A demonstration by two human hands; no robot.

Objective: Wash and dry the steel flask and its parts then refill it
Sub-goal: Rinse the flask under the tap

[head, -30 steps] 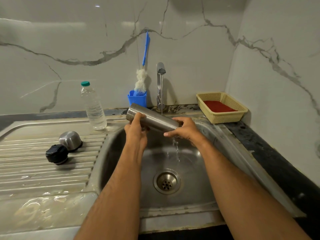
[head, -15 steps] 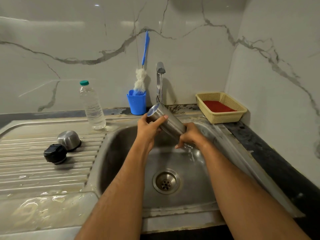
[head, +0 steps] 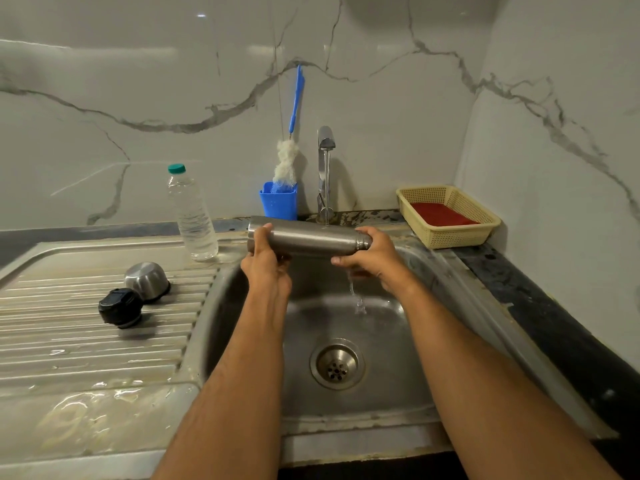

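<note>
The steel flask (head: 311, 239) lies almost level over the sink (head: 433, 375), base to the left, neck to the right, under the running tap (head: 325, 168). My left hand (head: 265, 261) grips its base end. My right hand (head: 372, 259) holds the neck end, and water runs down from there into the basin. On the drainboard (head: 86, 341) to the left, the steel cup lid (head: 147, 280) sits upside down beside the black stopper (head: 120, 307).
A clear plastic water bottle (head: 192, 216) with a green cap stands at the sink's back left. A blue holder (head: 278, 204) with a bottle brush (head: 289, 157) is behind the flask. A yellow basket (head: 450, 233) with a red cloth sits at the back right.
The flask was tilted steeply with its neck down half a second ago; both hands have swung it back to nearly level under the tap stream.
</note>
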